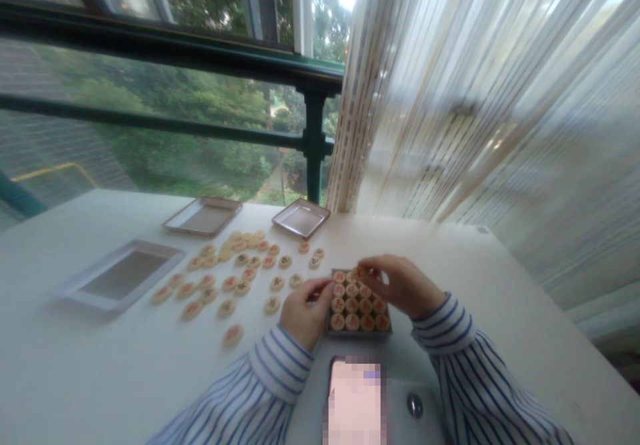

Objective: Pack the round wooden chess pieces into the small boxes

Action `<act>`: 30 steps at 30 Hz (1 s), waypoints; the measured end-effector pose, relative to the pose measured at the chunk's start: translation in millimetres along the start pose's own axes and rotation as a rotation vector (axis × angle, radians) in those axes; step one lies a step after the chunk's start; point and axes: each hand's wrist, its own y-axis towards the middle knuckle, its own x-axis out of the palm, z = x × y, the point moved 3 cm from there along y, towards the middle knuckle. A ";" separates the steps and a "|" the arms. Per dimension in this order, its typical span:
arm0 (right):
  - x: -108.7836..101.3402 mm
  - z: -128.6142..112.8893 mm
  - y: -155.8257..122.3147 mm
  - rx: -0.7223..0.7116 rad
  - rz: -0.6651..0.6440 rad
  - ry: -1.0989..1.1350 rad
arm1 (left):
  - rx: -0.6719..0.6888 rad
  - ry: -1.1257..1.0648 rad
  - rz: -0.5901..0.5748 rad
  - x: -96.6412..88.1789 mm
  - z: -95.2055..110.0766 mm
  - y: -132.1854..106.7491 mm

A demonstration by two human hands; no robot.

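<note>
A small square tray [358,331] on the white table holds several round wooden chess discs with red marks, packed in rows. My left hand [303,312] rests against the tray's left edge, fingers curled. My right hand [400,284] hovers over the tray's far right corner, its fingertips pinched on a disc [358,273] at the top row. Many loose discs [235,284] with red or dark marks lie scattered on the table to the left.
Three shallow trays stand empty: a white one [120,276] at left, a metal one [203,216] behind it and a small one [301,218] near the window post. A blurred phone [355,402] lies at my chest. Curtain hangs right.
</note>
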 end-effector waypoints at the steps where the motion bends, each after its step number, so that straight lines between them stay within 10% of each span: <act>1: -0.4 0.9 -0.1 0.008 -0.005 -0.007 | -0.009 0.005 -0.002 0.1 0.4 -0.1; 30: -4.2 21.4 1.4 0.101 -0.067 -0.023 | 0.056 0.044 -0.020 6.4 -10.7 13.8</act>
